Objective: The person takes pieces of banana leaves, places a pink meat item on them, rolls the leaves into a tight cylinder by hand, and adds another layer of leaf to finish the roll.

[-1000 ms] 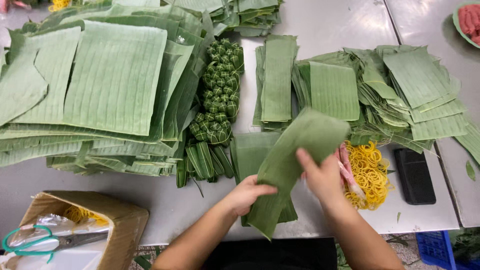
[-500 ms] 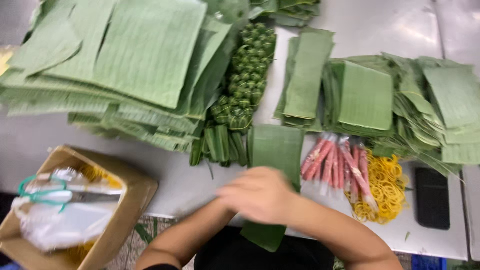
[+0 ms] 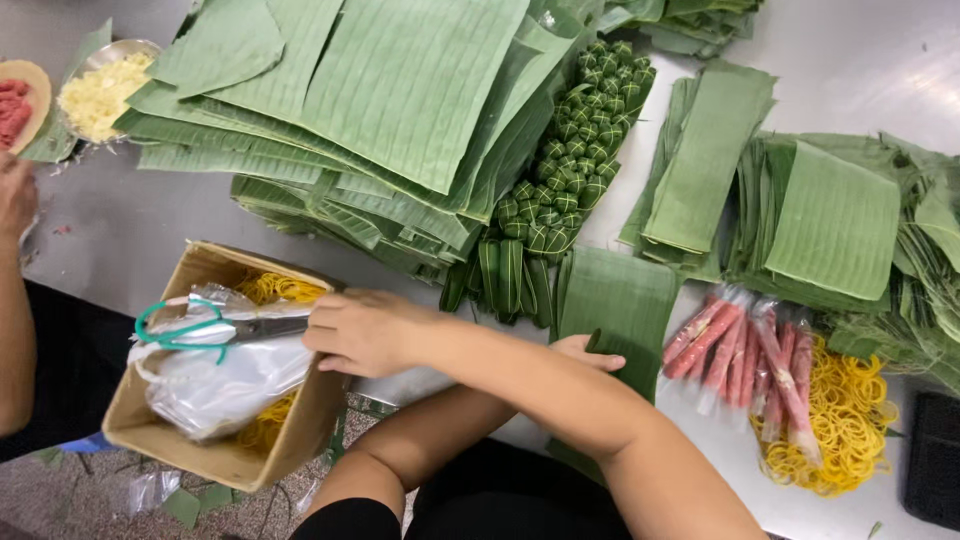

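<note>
Reaching across the body to the near left, the right hand [image 3: 365, 332] now closes on the blade end of the green-handled scissors [image 3: 215, 328] lying in the cardboard box [image 3: 205, 452]; half a second ago both hands were together over the folded leaf. The left hand [image 3: 590, 352] has stayed, resting flat and unclenched on that one folded banana leaf [image 3: 618, 300] at the near table edge, mostly hidden under the right forearm. One pair of scissors lies on one clear plastic bag [image 3: 215, 385], with yellow rubber bands [image 3: 275, 288] beneath. To the right lie about seven pink wrapped sticks [image 3: 745, 345] beside one loose heap of yellow bands [image 3: 835, 425]. Another person's hand [image 3: 15, 195] shows at the far left.
</note>
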